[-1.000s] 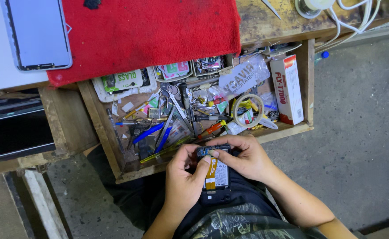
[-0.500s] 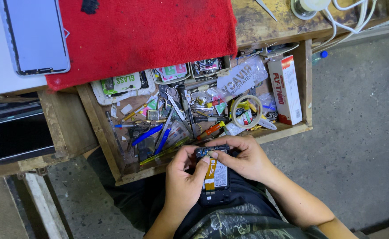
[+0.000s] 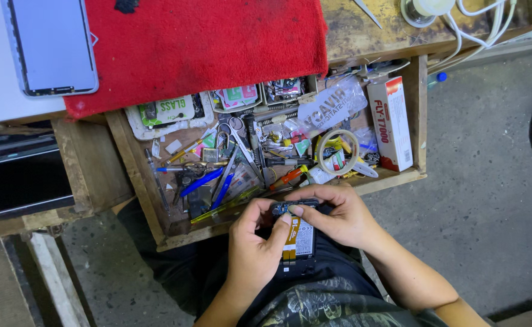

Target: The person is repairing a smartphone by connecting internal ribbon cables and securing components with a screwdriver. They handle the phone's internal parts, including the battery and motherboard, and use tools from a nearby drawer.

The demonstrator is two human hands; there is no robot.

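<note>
Opened phone (image 3: 299, 237) between both hands, just below drawer edge (image 3: 393, 179).

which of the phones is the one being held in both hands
The opened phone over the lap, its insides showing, gripped by the left hand and right hand. The other two lie untouched: one beside the red cloth, one lower left.

Opened phone (image 3: 300, 237), back off, orange flex and probably battery showing, over lap
</note>
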